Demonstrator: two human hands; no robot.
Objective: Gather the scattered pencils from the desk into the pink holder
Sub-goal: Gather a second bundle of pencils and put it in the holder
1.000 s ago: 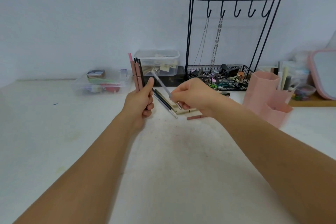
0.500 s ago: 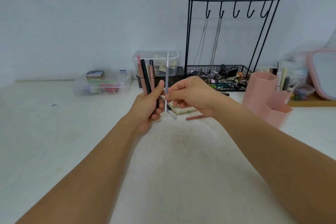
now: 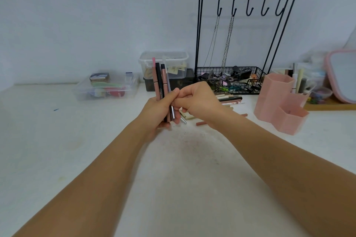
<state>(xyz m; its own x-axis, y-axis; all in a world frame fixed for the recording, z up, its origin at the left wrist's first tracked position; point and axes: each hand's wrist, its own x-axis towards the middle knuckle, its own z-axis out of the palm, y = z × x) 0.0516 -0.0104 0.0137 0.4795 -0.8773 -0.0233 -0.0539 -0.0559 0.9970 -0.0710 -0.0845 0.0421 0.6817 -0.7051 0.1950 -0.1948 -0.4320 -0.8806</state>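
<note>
My left hand (image 3: 158,109) grips an upright bundle of several pencils (image 3: 160,81), pink, black, tan and grey, above the white desk. My right hand (image 3: 200,100) is pressed against it from the right, fingers pinching the grey pencil at the bundle's right side. More loose pencils (image 3: 229,98) lie on the desk behind my right hand, and one reddish pencil (image 3: 201,122) lies just below my wrist. The pink holder (image 3: 277,100), a tall hexagonal cup joined to lower ones, stands to the right.
A black wire rack (image 3: 231,77) with hooks, chains and a cluttered basket stands at the back. Clear plastic boxes (image 3: 107,88) sit at the back left and centre. A pink-framed mirror (image 3: 342,75) and small bottles are at the far right.
My right hand lifted a grey pencil off the desk, turned it upright and brought it against the bundle in my left hand. The left hand shifted slightly right.
</note>
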